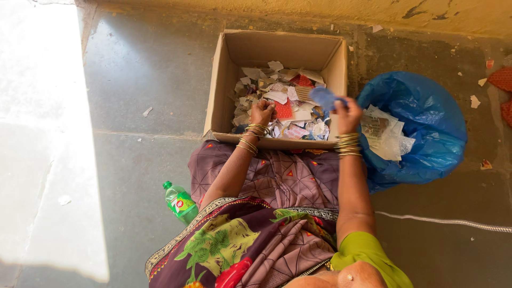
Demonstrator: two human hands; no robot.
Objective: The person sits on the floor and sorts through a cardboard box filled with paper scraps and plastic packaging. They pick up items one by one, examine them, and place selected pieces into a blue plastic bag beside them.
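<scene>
Clearly we pinch the thin blue scrap, light and floppy, by its edge in our right hand above the cardboard box, while our left hand closes on paper scraps inside.

Daylight scene, hard overexposed glare patch on the floor along its left edge, rest in soft even shade, box interior slightly dim, sharp focus centrally, mild wide-angle stretch at edges
</scene>
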